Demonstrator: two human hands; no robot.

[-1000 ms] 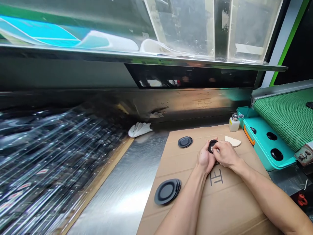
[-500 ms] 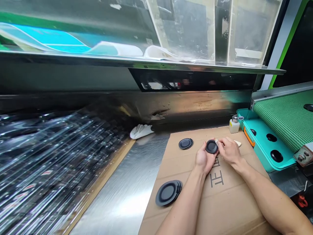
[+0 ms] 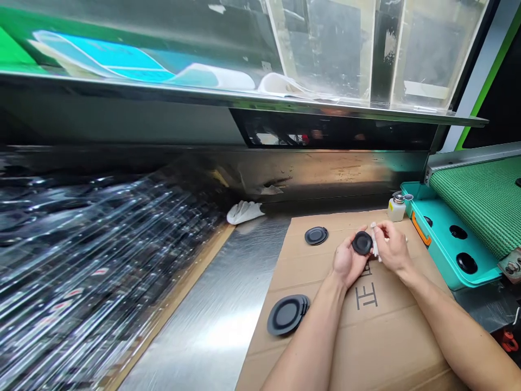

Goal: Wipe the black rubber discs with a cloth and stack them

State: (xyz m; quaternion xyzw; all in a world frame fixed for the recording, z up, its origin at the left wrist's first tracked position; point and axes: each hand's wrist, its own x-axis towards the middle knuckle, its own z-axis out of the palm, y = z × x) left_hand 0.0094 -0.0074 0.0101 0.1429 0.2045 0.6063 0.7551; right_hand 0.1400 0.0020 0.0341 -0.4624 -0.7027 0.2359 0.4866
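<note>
Fingers of the left hand (image 3: 347, 262) grip a small black disc (image 3: 362, 243) right of center in the frame, while the right hand (image 3: 391, 247) pinches a white cloth (image 3: 375, 242) beside it, above cardboard (image 3: 386, 336).

Round black disc (image 3: 362, 243), crumpled white cloth (image 3: 375, 242)

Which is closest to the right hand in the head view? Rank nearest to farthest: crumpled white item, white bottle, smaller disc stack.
1. White bottle: just beyond the right hand.
2. Smaller disc stack: left, on the cardboard.
3. Crumpled white item: farther left, off the cardboard.
</note>
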